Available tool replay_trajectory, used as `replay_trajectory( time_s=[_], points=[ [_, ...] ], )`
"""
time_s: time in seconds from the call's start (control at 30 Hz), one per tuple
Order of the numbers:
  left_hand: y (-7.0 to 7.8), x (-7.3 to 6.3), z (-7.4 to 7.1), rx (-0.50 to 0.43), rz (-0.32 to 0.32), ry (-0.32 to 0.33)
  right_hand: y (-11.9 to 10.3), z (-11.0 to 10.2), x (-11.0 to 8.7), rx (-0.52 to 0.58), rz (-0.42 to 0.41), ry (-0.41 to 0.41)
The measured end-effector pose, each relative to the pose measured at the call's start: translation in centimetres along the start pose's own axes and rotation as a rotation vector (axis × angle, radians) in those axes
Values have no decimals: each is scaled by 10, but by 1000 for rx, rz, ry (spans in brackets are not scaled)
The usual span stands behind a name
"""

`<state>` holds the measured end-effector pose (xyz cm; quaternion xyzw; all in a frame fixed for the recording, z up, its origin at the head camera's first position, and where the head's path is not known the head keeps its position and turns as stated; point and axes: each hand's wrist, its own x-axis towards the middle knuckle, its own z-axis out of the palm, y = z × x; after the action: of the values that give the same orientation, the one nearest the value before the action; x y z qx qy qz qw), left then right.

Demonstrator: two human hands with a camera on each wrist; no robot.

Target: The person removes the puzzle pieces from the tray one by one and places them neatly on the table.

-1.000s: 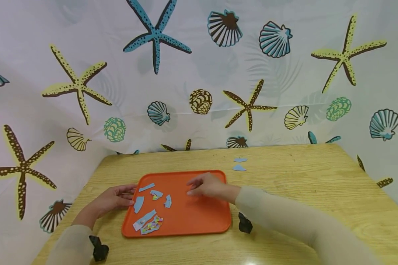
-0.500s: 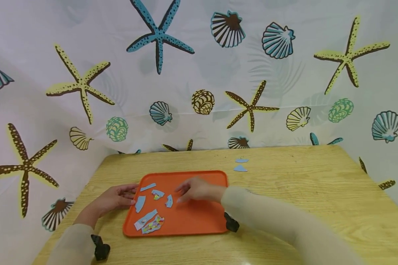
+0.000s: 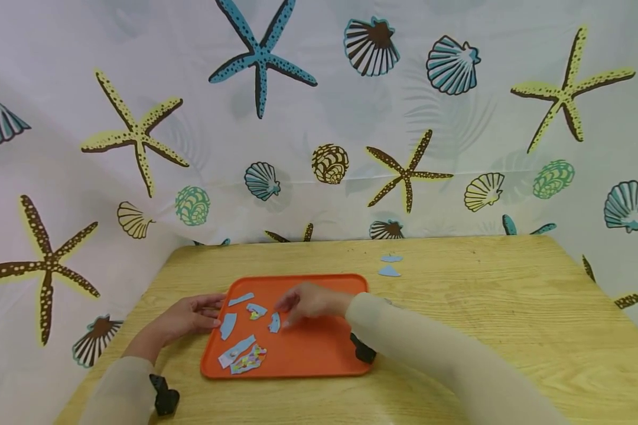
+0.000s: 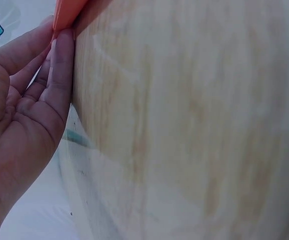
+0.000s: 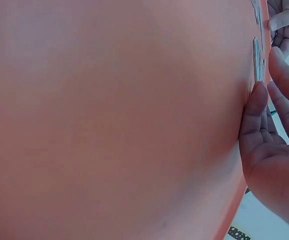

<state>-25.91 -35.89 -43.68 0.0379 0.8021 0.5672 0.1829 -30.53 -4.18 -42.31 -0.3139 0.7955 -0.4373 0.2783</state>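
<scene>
An orange tray (image 3: 319, 354) lies on the wooden table with several torn pieces of light-blue paper on its left half. My left hand (image 3: 183, 319) grips the tray's left edge; in the left wrist view the fingers (image 4: 62, 70) meet at the orange rim. Over the tray's middle, my right hand (image 3: 308, 301) has its fingertips right beside a small paper piece (image 3: 274, 323). In the right wrist view its thumb and fingers (image 5: 256, 102) are apart, low at the tray's surface. Another scrap (image 3: 255, 311) bears a colourful print, as does a larger piece (image 3: 248, 360).
Two blue paper pieces, one wavy (image 3: 391, 258) and one triangular (image 3: 389, 271), lie on the wooden table (image 3: 484, 307) behind the tray. A white cloth (image 3: 298, 212) printed with starfish and shells hangs at the back and sides.
My right hand has moved left across the tray to the small paper piece. The left hand keeps its place at the tray's edge. The head view has shifted slightly.
</scene>
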Motion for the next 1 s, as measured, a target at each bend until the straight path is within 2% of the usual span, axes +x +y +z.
replay_trajectory(
  time_s=[0.23,0.63,1.0],
  points=[
    [-1,0,-1,-9,14,-26,-2,4,4,-55,-29,-23],
    [0,0,0,0,-7,3,-3,7,16,-165,-23,-36],
    [3,-2,1,6,-15,12,-2,7,17,-149,-45,-53]
  ],
)
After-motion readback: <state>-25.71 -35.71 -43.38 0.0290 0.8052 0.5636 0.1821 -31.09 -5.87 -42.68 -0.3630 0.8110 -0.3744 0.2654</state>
